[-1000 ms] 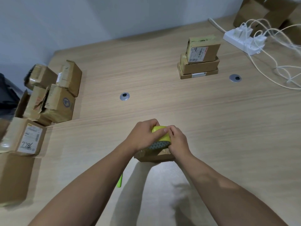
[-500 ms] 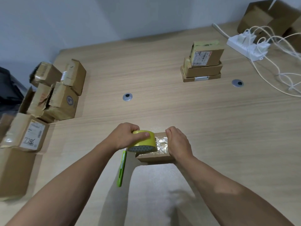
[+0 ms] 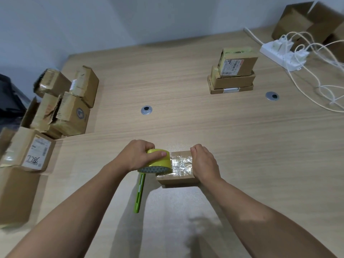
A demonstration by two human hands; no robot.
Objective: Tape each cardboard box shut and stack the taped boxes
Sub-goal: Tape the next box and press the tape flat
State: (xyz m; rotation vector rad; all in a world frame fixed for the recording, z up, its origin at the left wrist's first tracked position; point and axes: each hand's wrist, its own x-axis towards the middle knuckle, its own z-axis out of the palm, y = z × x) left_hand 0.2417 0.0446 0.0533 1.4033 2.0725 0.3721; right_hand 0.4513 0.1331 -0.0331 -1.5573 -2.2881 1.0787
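Head view. Small box (image 3: 176, 180) on table (image 3: 186, 118), 6 o'clock. Left hand (image 3: 137, 156) fingers grip tape roll (image 3: 158, 161) at box left end; right hand (image 3: 203, 162) fingers curl over right end, pinning strip. Hold strip taut, roll low, rub flat. Green pen-shaped tool (image 3: 139, 192) at 7 o'clock, may foul roll. Taped stack (image 3: 234, 71) 1 o'clock; untaped boxes (image 3: 70, 108) 10 o'clock.

The tape roll (image 3: 162, 162) is yellow, its inner ring grey with triangles — the box (image 3: 176, 180) is brown. At seven o'clock, a green pen (image 3: 138, 194) on the pale wood-grain table (image 3: 242, 146).
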